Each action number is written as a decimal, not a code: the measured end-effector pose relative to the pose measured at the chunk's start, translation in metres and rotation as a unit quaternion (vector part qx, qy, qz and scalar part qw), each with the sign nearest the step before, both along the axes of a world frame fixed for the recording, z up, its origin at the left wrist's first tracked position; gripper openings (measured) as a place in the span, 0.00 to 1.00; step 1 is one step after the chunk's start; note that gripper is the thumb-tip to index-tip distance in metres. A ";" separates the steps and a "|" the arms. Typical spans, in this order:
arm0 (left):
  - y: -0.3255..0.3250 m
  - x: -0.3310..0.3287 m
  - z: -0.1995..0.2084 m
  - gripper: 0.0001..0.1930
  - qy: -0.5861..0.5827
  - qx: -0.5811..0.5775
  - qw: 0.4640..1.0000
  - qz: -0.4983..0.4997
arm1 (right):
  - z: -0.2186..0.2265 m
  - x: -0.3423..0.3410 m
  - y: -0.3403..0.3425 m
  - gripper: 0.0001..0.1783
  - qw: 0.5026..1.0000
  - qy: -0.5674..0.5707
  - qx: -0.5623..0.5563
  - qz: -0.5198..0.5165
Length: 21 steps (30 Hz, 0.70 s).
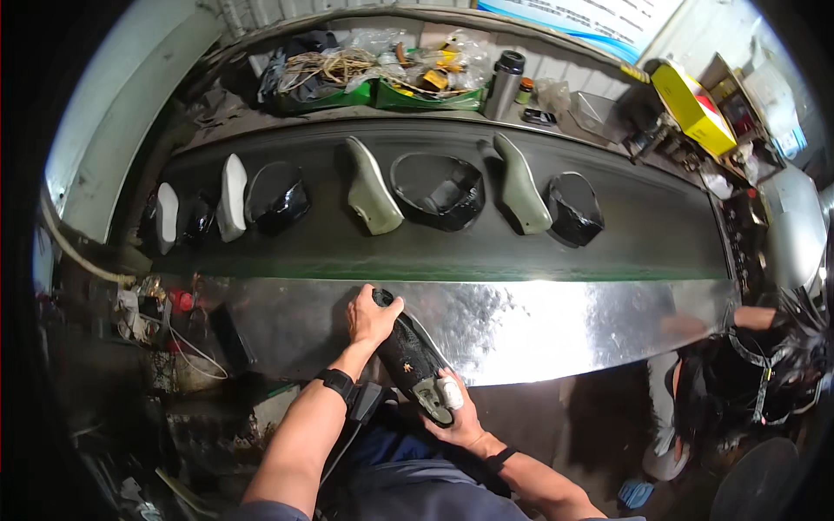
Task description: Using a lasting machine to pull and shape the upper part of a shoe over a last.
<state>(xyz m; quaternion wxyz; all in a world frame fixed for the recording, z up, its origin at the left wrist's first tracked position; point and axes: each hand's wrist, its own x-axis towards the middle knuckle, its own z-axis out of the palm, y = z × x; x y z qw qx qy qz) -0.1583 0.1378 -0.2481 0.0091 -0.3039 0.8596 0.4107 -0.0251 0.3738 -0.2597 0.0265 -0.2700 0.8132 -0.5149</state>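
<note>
A black shoe upper [405, 356] with a small gold star-like mark sits around a grey-green shoe last [430, 398], held aslant over the front edge of the metal table. My left hand [372, 319] is closed around its far end, thumb across the top. At the near end my right hand [462, 417] grips the last and upper from the right. Something white [451, 392] covers or lies by that hand's thumb; which, I cannot tell. The right fingers are partly hidden beneath the shoe.
Beyond the metal table [486, 321] runs a dark conveyor belt [330, 252] with several lasts, including a green one [523, 187], and black shiny boot pieces [439, 208]. Green bins [430, 100] and a steel flask [504, 87] stand behind. Another person [738, 382] is at the right.
</note>
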 end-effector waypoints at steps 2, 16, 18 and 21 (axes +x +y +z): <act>-0.013 0.007 0.004 0.19 0.000 0.064 0.997 0.043 | 0.003 0.004 -0.002 0.48 1.000 0.007 0.011 -0.002; -0.143 0.240 0.189 0.17 0.255 0.074 0.933 0.242 | 0.183 0.007 -0.159 0.46 0.820 -0.533 0.014 0.208; -0.161 0.308 0.207 0.17 0.273 0.051 0.912 0.303 | 0.200 0.052 -0.191 0.36 0.846 -0.485 0.032 0.220; -0.185 0.418 0.228 0.17 0.286 -0.019 0.871 0.398 | 0.216 0.144 -0.248 0.22 0.842 -0.445 -0.071 0.297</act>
